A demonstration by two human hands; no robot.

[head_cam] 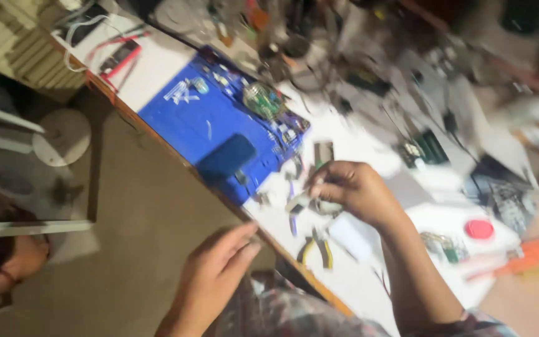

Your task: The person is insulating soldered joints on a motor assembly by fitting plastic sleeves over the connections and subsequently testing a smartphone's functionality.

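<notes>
2 hands | L hand [216, 265] flat, fingers open, empty, off bench edge | R hand [350, 187] grip pinched on small blurred part [299, 201]

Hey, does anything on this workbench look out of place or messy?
Yes. The white bench is strewn with small parts, wires and tools around the blue mat. Yellow-handled pliers lie close to the front edge. The right hand pinches a small part; the left hand hangs off the bench. Blur hides finer detail.
</notes>
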